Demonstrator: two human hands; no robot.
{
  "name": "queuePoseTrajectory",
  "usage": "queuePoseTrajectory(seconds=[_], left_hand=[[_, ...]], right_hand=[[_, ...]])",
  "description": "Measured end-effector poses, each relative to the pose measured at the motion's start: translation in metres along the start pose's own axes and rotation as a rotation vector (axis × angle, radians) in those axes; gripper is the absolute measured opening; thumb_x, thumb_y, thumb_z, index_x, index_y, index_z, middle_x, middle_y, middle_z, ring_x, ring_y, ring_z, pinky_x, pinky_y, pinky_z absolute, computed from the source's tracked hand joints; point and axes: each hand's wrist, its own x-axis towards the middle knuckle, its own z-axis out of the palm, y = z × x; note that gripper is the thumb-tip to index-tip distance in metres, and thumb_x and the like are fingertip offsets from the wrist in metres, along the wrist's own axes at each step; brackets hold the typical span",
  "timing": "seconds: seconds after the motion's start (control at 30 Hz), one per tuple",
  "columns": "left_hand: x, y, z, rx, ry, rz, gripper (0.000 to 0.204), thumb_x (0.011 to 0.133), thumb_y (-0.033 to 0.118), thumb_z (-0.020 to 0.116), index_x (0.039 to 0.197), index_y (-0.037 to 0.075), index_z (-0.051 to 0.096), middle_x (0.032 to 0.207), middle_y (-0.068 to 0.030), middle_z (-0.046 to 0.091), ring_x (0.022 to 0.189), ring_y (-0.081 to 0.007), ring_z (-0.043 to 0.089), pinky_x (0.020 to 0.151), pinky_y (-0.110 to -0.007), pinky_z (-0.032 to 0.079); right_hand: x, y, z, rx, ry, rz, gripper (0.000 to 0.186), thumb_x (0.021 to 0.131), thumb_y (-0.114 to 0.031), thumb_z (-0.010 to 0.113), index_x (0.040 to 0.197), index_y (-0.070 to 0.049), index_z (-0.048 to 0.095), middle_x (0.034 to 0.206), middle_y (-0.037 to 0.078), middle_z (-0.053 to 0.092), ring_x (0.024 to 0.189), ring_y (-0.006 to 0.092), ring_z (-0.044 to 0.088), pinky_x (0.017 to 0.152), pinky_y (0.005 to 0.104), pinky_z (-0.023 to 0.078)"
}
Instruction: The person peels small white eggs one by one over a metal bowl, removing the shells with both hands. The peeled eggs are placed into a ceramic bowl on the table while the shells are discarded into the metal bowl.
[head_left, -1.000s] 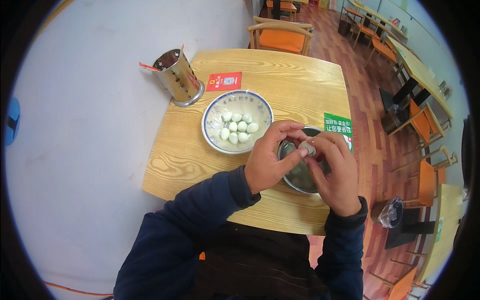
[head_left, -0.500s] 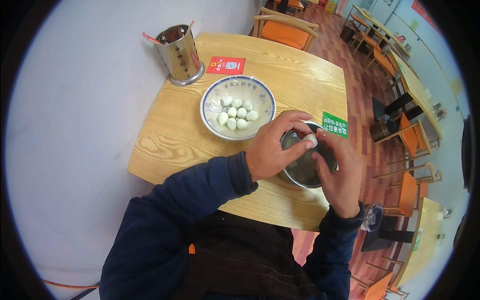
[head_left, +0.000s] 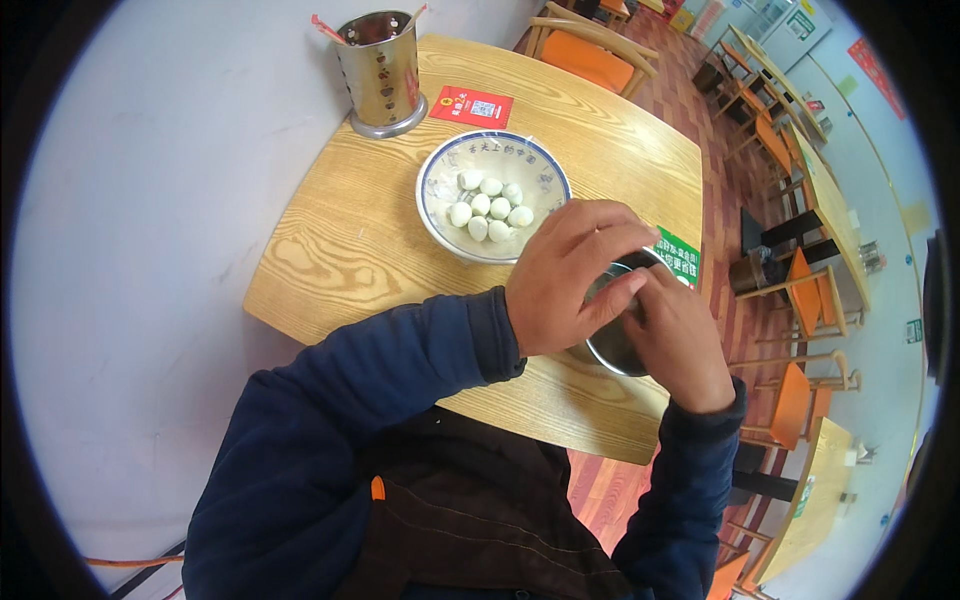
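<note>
My left hand [head_left: 572, 285] and my right hand [head_left: 688, 338] meet over a metal bowl [head_left: 616, 350] near the table's right side. The left fingers arch across the bowl with the thumb close to the right fingertips; the right fingers are bent inward. Both hands are closed, but whatever they hold is hidden behind the fingers. Only parts of the metal bowl's rim and dark inside show. Just beyond my left hand stands a wide white bowl [head_left: 440, 190] with a blue rim and a clear plastic lining. Several small pale eggs [head_left: 480, 206] lie in it.
On the wooden table [head_left: 340, 270] are a metal utensil holder [head_left: 384, 80], a red card [head_left: 472, 108] and a green card [head_left: 682, 258] partly covered by the right hand. A white wall [head_left: 190, 220] borders the left. An orange-seated chair [head_left: 585, 62] stands beyond.
A small egg showed between my left thumb and fingers; now it is out of sight. The hands have drawn together, covering more of the metal bowl. The view has shifted slightly.
</note>
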Motion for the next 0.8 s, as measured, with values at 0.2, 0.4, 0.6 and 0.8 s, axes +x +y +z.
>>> queuePoseTrajectory(seconds=[0.2,0.4,0.6,0.8], left_hand=[[-0.013,0.010,0.011,-0.108,0.045,0.220,0.050,0.083,-0.002,0.077,0.131,0.012,0.069,0.127,-0.0136,0.062,0.108,-0.0326,0.065,0.092,-0.041,0.054],[-0.025,0.019,0.017,-0.163,0.001,0.296,0.048,0.083,0.004,0.080,0.129,0.014,0.070,0.129,-0.0116,0.061,0.104,-0.0319,0.065,0.091,-0.041,0.054],[-0.030,0.018,0.016,-0.210,-0.177,0.380,0.034,0.094,0.009,0.069,0.127,0.012,0.064,0.125,-0.0130,0.061,0.100,-0.0297,0.065,0.081,-0.040,0.052],[-0.035,0.019,0.022,-0.154,-0.187,0.469,0.030,0.090,0.011,0.068,0.120,0.008,0.066,0.118,-0.0138,0.063,0.088,-0.0276,0.066,0.072,-0.040,0.052]], right_hand=[[0.015,0.011,0.017,0.070,-0.076,-0.224,0.024,0.087,-0.016,0.069,0.109,-0.008,0.069,0.097,0.016,0.071,0.092,0.0412,0.068,0.076,0.0497,0.056],[0.018,0.007,-0.017,0.188,-0.222,-0.155,0.023,0.088,-0.016,0.067,0.110,-0.007,0.068,0.094,0.018,0.068,0.093,0.0433,0.066,0.075,0.0490,0.053],[0.028,-0.008,-0.045,0.247,-0.238,0.100,0.024,0.087,-0.001,0.073,0.110,0.002,0.068,0.096,0.021,0.071,0.083,0.0334,0.069,0.074,0.0390,0.055],[0.068,-0.015,-0.032,0.342,-0.105,0.007,0.027,0.090,-0.002,0.076,0.115,0.003,0.069,0.085,0.011,0.070,0.075,0.0149,0.061,0.071,0.0309,0.052]])
